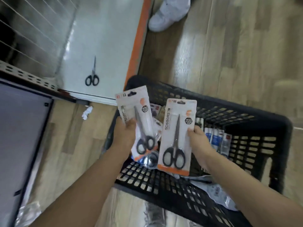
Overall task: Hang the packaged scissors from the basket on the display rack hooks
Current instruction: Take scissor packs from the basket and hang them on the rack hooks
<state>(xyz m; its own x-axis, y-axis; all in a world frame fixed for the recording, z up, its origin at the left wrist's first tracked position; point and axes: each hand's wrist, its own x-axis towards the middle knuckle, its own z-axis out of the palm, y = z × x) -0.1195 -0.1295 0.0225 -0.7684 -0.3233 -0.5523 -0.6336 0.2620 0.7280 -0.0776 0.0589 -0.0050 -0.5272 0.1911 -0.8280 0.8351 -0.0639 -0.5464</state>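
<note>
2 packs of scissors are up out of the basket, 1 in each hand. The right-hand pack [177,136] is a flat white card with an orange band along its bottom edge and a clear blister over black-handled scissors; the right hand [199,141] pinches its right edge, thumb on the face, so the printed side and the hang slot at the top stay clear for a hook. The left-hand pack [139,123] is the same make, tilted to the left, and the left hand [126,133] has its fingers curled round the card's left edge. It may be holding more than 1 card there, since another orange-edged pack shows just beneath; I cannot tell for sure.

Both packs hang above the black basket [246,115], a rigid plastic crate with a lattice of square holes, standing on the wood-plank floor [229,46]. Inside lie more carded goods [214,136], small and blurred, and crumpled clear wrapping [218,192] over the near rim.

Further out, a loose pair of scissors [92,76] lies unpackaged on the smooth white base shelf [106,38], which has an orange edge. Thin wire rods [29,30] of the rack slant above it. Someone's white shoe [164,18] stands beyond.
</note>
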